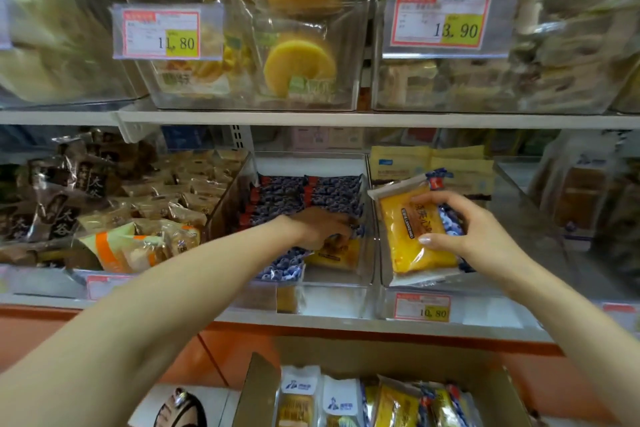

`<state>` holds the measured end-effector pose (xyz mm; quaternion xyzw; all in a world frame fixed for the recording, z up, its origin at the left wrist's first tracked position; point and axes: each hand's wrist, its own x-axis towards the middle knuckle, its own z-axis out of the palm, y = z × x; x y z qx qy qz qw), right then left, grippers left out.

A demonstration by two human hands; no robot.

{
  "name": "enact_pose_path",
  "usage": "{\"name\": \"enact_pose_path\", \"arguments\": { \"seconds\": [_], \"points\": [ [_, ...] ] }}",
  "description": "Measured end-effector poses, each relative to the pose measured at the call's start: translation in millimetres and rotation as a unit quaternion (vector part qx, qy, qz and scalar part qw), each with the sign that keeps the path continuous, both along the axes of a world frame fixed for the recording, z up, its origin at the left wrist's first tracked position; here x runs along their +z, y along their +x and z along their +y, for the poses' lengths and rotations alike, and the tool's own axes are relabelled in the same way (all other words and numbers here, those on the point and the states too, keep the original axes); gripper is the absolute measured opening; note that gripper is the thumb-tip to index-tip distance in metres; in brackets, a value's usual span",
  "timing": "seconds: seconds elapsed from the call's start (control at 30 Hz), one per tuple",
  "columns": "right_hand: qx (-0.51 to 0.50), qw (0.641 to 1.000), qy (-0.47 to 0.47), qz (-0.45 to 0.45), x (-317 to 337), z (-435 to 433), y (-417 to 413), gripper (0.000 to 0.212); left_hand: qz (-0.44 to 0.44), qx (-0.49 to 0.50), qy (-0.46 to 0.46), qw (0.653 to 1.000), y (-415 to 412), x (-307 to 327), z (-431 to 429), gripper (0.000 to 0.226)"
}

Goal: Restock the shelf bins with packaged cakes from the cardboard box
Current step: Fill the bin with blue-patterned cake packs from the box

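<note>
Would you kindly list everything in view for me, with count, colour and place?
middle bin: one, clear, lower shelf centre
blue packets: many, blue-patterned, in rows in the middle bin
front cake packet: one, yellow, front of the middle bin
held cake packet: one, yellow, over the bin to the right
cardboard box: one, brown, below the shelves
boxed packets: several, yellow and white, upright in the cardboard box
round cakes: at least two, yellow, upper shelf bin
brown packets: many, brown, lower shelf left
price tags: three readable, red and yellow, bin fronts
left hand: one, in the middle bin, fingers curled on the front cake packet
right hand: one, grips the held cake packet
</note>
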<state>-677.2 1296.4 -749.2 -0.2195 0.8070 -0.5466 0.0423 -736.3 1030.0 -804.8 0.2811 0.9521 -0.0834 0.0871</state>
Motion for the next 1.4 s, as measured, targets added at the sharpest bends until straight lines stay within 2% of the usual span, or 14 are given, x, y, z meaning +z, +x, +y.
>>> {"name": "enact_pose_path", "arguments": {
  "seconds": [0.07,0.17,0.27,0.37,0.47,0.53,0.63,0.73,0.8,1.03,1.17,1.4],
  "points": [
    [0.001,1.0,0.001,0.001,-1.9,-2.5,-0.2,0.047,-0.038,0.042,0.002,0.998,1.1,-0.4,1.7,0.041],
    [0.008,1.0,-0.019,0.005,0.8,-11.3,-0.3,0.048,-0.073,0.092,0.099,0.988,6.3,10.6,-8.2,0.041],
    [0.006,0.998,-0.06,0.019,4.3,-25.8,-1.4,0.046,-0.006,0.114,0.214,0.97,19.7,29.0,-25.6,0.03],
    [0.004,0.995,-0.085,0.055,5.2,-44.7,-5.3,0.046,0.042,0.137,0.26,0.955,43.4,40.5,-45.8,0.025],
    [0.036,0.995,-0.041,0.086,6.5,-67.6,-15.5,0.046,0.059,0.181,0.287,0.939,69.4,33.0,-60.9,0.024],
    [0.071,0.99,0.049,0.112,9.2,-85.6,-28.2,0.046,0.073,0.204,0.302,0.928,80.8,21.6,-66.1,0.027],
    [0.129,0.961,0.213,0.119,18.6,-108.5,-50.8,0.05,0.066,0.211,0.258,0.941,84.5,7.6,-73.3,0.038],
    [0.208,0.9,0.364,0.116,27.0,-124.1,-73.1,0.049,0.052,0.201,0.204,0.957,84.6,0.3,-82.7,0.039],
    [0.248,0.866,0.421,0.105,31.8,-135.2,-82.1,0.047,0.051,0.193,0.183,0.963,85.8,-2.4,-87.0,0.035],
    [0.295,0.831,0.47,0.023,59.4,-152.1,-94.1,0.043,0.079,0.213,0.172,0.958,86.3,-0.4,-88.1,0.03],
    [0.311,0.81,0.497,0.009,63.9,-157.8,-90.6,0.044,0.079,0.231,0.148,0.958,83.9,-1.5,-86.4,0.034],
    [0.282,0.799,0.53,0.037,4.8,-163.0,-88.2,0.048,0.056,0.237,0.152,0.958,81.6,-2.2,-89.5,0.037]
  ]
}}
